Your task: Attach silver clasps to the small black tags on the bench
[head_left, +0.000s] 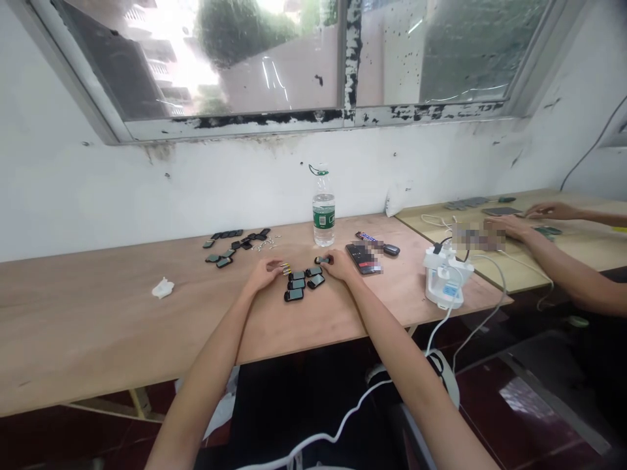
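Note:
My left hand (264, 273) rests low over the table, fingers curled, with several small yellow-and-silver cylinders (287, 268) at its fingertips. They look like small batteries, but their exact kind is too small to make out. Between my hands lie several small black devices with grey screens (296, 284), some in a column and others beside it. A similar small black device (322, 260) is pinched between the thumb and fingers of my right hand (339, 266), just beyond the group. Part of it is hidden by the fingers.
More black devices (224, 262), black parts (251, 240) and small pale pieces (264, 245) lie back left. A crumpled white scrap (162, 288) is left. A water bottle (324, 219), phone (362, 258) and white power strip (443, 281) stand around; another person's hands (509, 227) work at right.

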The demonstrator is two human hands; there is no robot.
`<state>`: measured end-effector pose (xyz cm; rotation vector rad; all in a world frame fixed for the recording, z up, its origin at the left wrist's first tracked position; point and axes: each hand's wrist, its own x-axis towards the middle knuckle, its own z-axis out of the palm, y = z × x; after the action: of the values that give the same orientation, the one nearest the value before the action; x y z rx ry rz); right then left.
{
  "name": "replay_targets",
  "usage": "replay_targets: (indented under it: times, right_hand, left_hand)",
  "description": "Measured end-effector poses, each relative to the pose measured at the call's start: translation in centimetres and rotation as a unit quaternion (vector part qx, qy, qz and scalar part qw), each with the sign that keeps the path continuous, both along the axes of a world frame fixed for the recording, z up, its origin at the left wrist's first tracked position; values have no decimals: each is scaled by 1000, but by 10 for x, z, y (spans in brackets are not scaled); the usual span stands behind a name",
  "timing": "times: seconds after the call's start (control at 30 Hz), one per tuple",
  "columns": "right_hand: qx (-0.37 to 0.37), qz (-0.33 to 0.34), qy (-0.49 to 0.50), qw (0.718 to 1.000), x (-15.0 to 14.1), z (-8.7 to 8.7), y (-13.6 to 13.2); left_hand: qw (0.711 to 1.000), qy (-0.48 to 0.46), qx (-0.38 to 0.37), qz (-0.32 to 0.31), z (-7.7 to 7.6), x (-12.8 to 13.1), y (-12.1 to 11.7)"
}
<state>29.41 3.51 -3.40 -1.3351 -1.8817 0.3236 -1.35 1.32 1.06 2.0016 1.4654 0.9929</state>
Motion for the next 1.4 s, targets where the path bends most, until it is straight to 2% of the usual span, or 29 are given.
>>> replay_targets:
  times: [0.07,0.3,0.43,0.73,1.07,1.17,1.27,1.4]
  right_hand:
    - [-3,3,2,1000,0,1,-2]
    - [-9,0,0,1000,0,5,-5]
    - [-8,6,4,1000,1,5,-4]
    - [-2,3,19,1000,0,4,-4]
    - [3,12,96,995,-3,7,-4]
    - [8,42,134,990,-6,9,-6]
    - [17,114,179,977,-13,10,-9]
    - [21,187,207,960,-26,14,-19]
  left_hand:
    - [1000,10,16,-2,0,2,-2]
    - [997,34,-21,-66,-2,5,-4]
    - [996,33,-7,-84,-5,3,0]
    - [995,47,28,-87,-10,1,4]
    - [994,30,31,-95,-14,1,7]
    - [994,28,60,-85,-11,1,5]
    - [991,10,112,-72,-4,6,1]
    - [983,-15,146,-106,3,23,-10]
